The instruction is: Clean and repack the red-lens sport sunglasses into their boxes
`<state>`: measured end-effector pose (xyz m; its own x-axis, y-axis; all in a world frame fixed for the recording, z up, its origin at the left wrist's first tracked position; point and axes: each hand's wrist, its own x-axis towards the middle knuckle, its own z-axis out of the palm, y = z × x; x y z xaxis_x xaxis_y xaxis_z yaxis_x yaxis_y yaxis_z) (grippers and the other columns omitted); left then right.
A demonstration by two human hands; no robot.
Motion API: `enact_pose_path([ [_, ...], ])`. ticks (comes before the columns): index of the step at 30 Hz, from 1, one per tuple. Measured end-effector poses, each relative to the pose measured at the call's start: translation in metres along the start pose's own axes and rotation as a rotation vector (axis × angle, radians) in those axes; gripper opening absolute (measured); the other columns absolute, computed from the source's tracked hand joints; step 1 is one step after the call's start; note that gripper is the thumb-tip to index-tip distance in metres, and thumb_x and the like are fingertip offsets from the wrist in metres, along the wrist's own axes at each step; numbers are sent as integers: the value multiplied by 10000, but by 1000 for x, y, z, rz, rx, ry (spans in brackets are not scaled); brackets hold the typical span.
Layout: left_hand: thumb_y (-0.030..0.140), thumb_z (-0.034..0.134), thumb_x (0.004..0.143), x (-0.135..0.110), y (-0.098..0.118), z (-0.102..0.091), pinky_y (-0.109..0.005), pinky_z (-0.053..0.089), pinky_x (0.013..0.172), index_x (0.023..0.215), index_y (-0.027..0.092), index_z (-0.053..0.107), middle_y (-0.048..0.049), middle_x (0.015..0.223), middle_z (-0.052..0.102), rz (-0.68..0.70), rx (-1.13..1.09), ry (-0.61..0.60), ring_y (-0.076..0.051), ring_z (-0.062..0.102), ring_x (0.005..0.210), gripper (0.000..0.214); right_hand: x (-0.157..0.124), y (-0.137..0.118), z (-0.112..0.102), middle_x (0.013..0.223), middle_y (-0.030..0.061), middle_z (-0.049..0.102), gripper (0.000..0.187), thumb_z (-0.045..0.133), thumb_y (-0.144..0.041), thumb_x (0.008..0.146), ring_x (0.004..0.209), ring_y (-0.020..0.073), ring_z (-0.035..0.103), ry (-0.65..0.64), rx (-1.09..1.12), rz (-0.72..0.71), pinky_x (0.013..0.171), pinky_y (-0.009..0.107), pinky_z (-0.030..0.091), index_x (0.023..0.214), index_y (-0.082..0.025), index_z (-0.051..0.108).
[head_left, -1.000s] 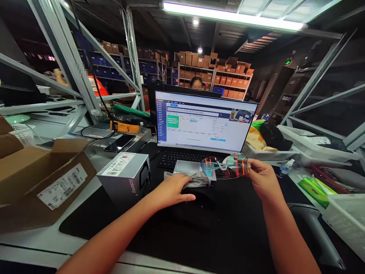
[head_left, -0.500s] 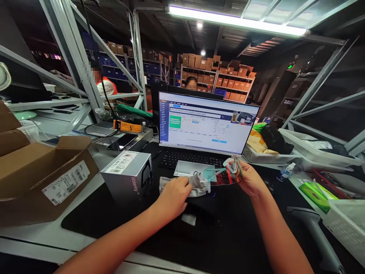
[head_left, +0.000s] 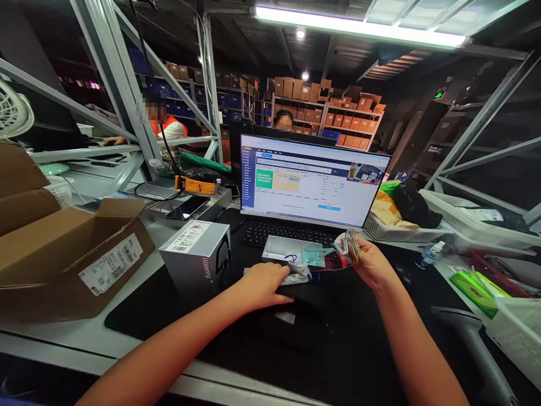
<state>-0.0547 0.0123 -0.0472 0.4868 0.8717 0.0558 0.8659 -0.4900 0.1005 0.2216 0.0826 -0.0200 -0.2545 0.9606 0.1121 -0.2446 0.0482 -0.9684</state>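
Note:
My left hand (head_left: 267,286) lies over a grey drawstring pouch (head_left: 301,275) on the black desk mat, fingers on the cloth and thumb spread away. Its blue cord loops beside the fingertips. My right hand (head_left: 372,264) pinches the edge of a clear plastic bag (head_left: 338,260). Inside or against the bag are teal and white pieces and some red print; their kind is unclear. Just behind the pouch is an open silver tray-like box part (head_left: 276,248). A grey product box (head_left: 196,254) with a white label stands left of my left hand.
A monitor (head_left: 313,189) and black keyboard (head_left: 274,232) stand behind my hands. An open cardboard carton (head_left: 71,265) is at left. A handheld scanner (head_left: 475,332), white baskets (head_left: 519,321), a green packet (head_left: 477,290) and a small bottle (head_left: 430,255) sit at right. Two people are beyond the desk.
My left hand has slid right along the pouch, its thumb now spread out. More blue cord shows. My right hand keeps the plastic bag. The view has shifted slightly.

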Motion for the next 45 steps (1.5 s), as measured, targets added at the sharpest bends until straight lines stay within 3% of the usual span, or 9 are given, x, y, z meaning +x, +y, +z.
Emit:
enact_pose_path([
  [6,572,787,751,4,-1,1,-452,534,884,1057,162,632,-127,1057,699,-37,-122,211,-333,666,1012,535,2,1,-7,782,21,742,346,925,-419,618,683,122,669,44,-65,-41,650,204,554,852,-204,787],
  [11,376,873,670,0,5,-19,-480,410,1144,1446,215,362,-149,1464,489,-30,-413,599,-324,478,1358,943,3,3,-6,811,44,758,384,917,-450,619,712,140,690,71,-81,-64,656,210,564,882,-202,786],
  [18,287,861,674,23,31,-45,-498,316,1215,1512,242,294,-125,1589,355,86,-395,581,-303,340,1464,1013,-10,-2,12,849,70,770,431,919,-442,602,717,186,720,107,-93,-129,679,288,608,921,-188,779],
  [23,181,799,714,31,41,-45,-526,393,1135,1152,228,646,-97,1423,568,80,-326,620,-314,527,1301,466,-29,-13,28,807,67,766,404,896,-469,618,720,214,735,216,-185,-238,718,342,628,885,-191,777],
  [27,114,752,743,30,39,-45,-383,521,919,795,215,684,-40,1166,715,144,-459,586,-244,661,1053,133,-42,-22,30,795,60,752,363,832,-492,704,657,195,719,158,-319,-239,627,300,607,902,-194,775],
  [31,219,813,746,23,42,-43,-306,517,794,744,208,682,-12,932,743,214,-560,537,-200,682,875,131,-48,-31,19,715,29,711,319,826,-418,711,518,124,589,128,-542,-221,482,232,469,931,-191,779],
  [38,160,724,784,18,52,-31,-309,506,769,769,204,668,-22,975,742,325,-410,665,-196,666,874,73,-57,-46,-8,632,-15,611,276,797,-261,662,571,124,521,109,-877,-279,527,238,402,931,-199,782],
  [42,205,692,845,17,54,-32,-325,516,764,762,194,647,-44,1006,748,381,-336,705,-214,681,903,95,-67,-56,-9,791,7,686,330,712,-217,729,653,151,594,134,-1122,-376,585,255,463,1056,-238,753],
  [45,240,668,886,15,53,-35,-331,519,755,757,194,642,-49,984,748,378,-304,789,-214,680,893,140,-85,-64,-8,871,40,719,193,684,-321,830,715,185,650,288,-1274,-529,634,288,508,992,-242,753],
])
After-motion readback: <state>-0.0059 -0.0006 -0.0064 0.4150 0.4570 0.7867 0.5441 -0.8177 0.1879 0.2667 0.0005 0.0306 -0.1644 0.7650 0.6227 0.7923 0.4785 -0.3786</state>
